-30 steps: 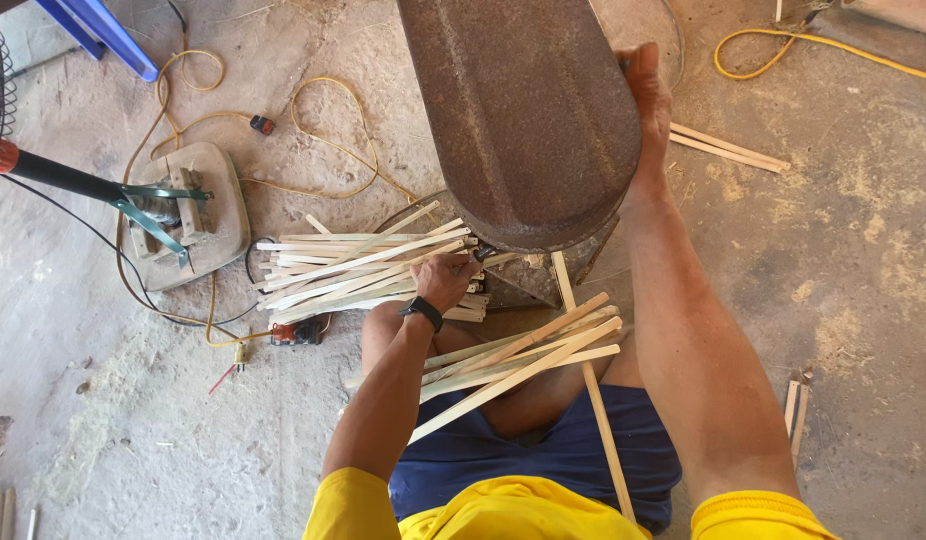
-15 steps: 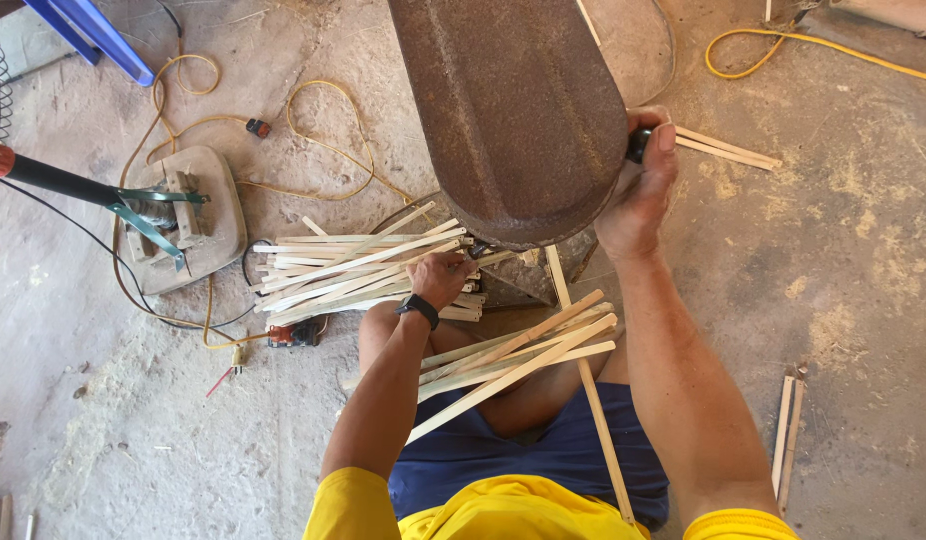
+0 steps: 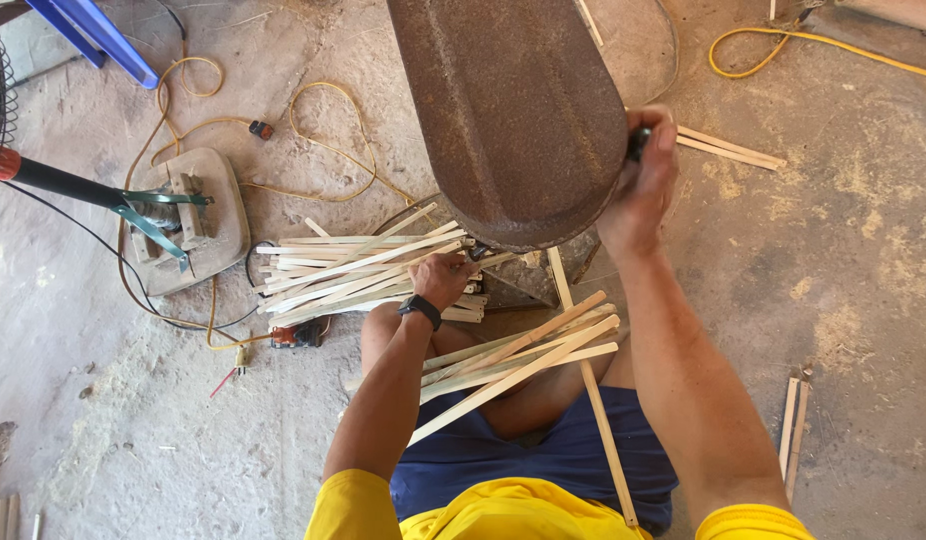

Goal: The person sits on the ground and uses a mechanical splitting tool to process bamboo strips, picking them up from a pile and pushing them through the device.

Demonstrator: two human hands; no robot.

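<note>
A rusty brown metal cover [image 3: 513, 110] fills the upper middle of the view. My right hand [image 3: 645, 180] is closed around a dark handle [image 3: 636, 143] at the cover's right edge. My left hand [image 3: 441, 277], with a black wristband, reaches under the cover's lower rim and rests on a pile of pale wooden sticks [image 3: 353, 265] on the floor. A second bundle of sticks [image 3: 523, 355] lies across my lap. What the left fingers grip is hidden.
A fan stand base [image 3: 188, 215] with a black pole sits at the left, ringed by yellow cable [image 3: 313, 100]. More cable [image 3: 783, 40] runs at top right. Loose sticks [image 3: 728, 148] lie at right. A blue frame [image 3: 93, 30] stands top left. Sawdust covers the concrete floor.
My right hand slid down the cover's right edge, from near its top to the handle lower down. The left hand stayed on the stick pile.
</note>
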